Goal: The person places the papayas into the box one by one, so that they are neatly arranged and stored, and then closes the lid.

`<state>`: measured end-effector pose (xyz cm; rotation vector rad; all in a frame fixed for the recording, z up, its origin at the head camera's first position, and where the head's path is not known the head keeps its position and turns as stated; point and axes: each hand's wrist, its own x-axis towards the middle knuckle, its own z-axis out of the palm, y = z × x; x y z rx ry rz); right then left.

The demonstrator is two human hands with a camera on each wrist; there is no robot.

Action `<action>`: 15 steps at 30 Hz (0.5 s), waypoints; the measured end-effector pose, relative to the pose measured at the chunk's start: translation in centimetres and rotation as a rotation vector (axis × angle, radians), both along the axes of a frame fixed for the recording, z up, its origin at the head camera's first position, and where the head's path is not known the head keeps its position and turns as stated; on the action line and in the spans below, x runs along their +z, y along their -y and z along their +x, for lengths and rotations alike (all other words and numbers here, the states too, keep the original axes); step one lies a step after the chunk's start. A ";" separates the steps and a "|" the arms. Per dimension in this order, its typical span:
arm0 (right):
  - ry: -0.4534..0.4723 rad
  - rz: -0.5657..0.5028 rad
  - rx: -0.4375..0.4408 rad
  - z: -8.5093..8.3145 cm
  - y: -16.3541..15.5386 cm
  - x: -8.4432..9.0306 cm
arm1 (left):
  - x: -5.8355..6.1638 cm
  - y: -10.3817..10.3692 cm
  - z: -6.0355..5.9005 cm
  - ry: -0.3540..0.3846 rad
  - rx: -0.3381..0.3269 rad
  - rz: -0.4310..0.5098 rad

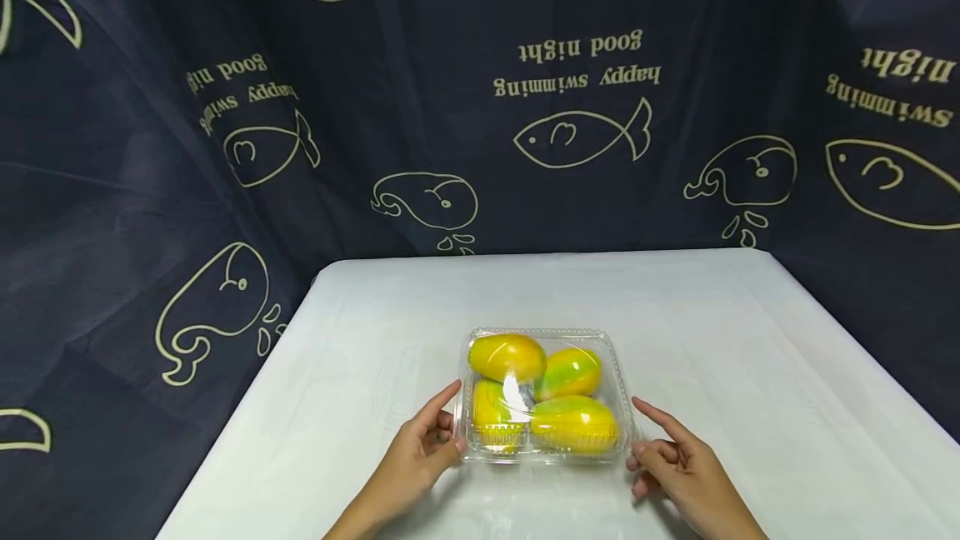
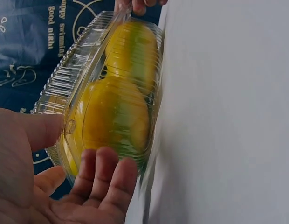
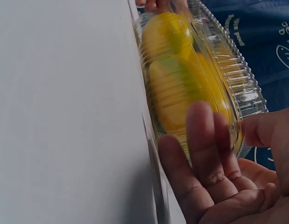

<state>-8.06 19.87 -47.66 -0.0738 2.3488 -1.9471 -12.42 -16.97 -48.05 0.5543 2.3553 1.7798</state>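
A clear plastic clamshell box (image 1: 543, 458) with a ribbed rim sits closed on the white table. Several yellow-green mangoes (image 1: 573, 423) lie inside it, also seen through the side wall in the left wrist view. At the box's left side is my left hand (image 1: 416, 448), its index finger and thumb tips at the rim. In the left wrist view its other fingers are loosely bent beside the wall. My right hand (image 1: 686, 469) is at the right side, index finger extended along the edge and thumb by the near corner. Neither hand is curled round the box.
The white-covered table (image 1: 360, 315) extends around the box on all sides. Behind it and to both sides hangs a dark blue cloth (image 1: 450, 90) printed with fish, whales and upside-down lettering.
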 end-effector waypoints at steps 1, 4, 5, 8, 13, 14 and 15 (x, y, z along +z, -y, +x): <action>-0.011 -0.006 0.011 0.0 0.0 0.0 | 0.0 0.0 0.0 0.008 -0.009 0.011; -0.019 -0.033 0.028 0.0 -0.1 0.0 | -0.1 -0.1 0.1 0.037 -0.035 0.041; -0.014 -0.041 0.031 0.0 -0.1 0.0 | -0.1 -0.1 0.1 0.046 -0.044 0.051; 0.022 -0.060 0.035 0.0 0.0 -0.1 | 0.0 -0.1 0.2 0.059 -0.052 0.078; 0.066 -0.135 0.058 -0.3 0.0 -0.4 | 0.6 -0.4 0.5 0.094 -0.041 0.107; 0.068 -0.148 0.057 -0.4 0.0 -0.4 | 0.7 -0.4 0.6 0.102 -0.037 0.110; 0.066 -0.161 0.057 -0.4 0.0 -0.5 | 0.8 -0.5 0.6 0.109 -0.035 0.112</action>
